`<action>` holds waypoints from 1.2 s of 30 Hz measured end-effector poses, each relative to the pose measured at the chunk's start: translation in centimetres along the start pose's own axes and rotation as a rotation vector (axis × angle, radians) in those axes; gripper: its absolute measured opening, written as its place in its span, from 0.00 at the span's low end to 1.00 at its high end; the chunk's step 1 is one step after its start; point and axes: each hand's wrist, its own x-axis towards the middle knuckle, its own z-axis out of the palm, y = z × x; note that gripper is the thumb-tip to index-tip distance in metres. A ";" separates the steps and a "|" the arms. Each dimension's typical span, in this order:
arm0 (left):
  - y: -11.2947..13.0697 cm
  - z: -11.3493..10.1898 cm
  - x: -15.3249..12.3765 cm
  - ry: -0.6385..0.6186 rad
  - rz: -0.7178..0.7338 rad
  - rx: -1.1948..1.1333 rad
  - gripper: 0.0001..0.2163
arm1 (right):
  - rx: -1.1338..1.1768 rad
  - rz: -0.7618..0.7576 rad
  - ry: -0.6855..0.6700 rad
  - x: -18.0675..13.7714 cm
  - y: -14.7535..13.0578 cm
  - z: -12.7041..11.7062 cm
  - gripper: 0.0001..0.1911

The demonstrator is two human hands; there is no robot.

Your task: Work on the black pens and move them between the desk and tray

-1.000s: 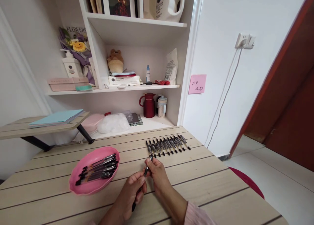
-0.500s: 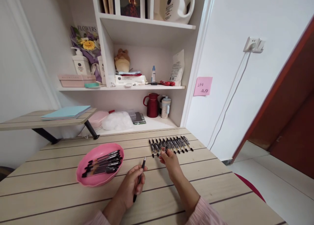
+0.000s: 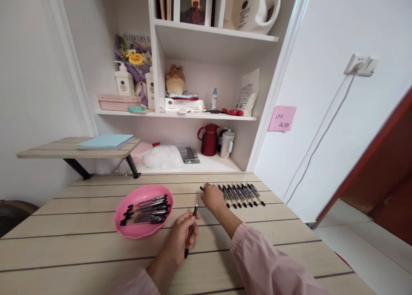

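My left hand is closed around a black pen. The pen's bare silver tip points up and away from me. My right hand reaches to the left end of a row of pens, its fingers pinched on a small black piece that looks like a pen cap. Most of that piece is hidden behind the fingers. Side by side on the table lie the dark pens of the row, and the hand covers the leftmost ones. Several more pens are piled in a pink bowl left of my hands.
The plank-patterned table runs up to a white shelf unit. A small raised stand bearing light-blue paper is at the back left. A red jug and a pale cup stand on the lowest shelf.
My right hand has moved from over the row of pens to its left end. The left hand keeps its hold on the pen. The camera view has turned slightly left.
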 end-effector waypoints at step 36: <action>0.2 -0.2 0.3 -0.012 -0.055 -0.023 0.12 | -0.154 0.047 0.011 -3.0 4.2 2.1 0.10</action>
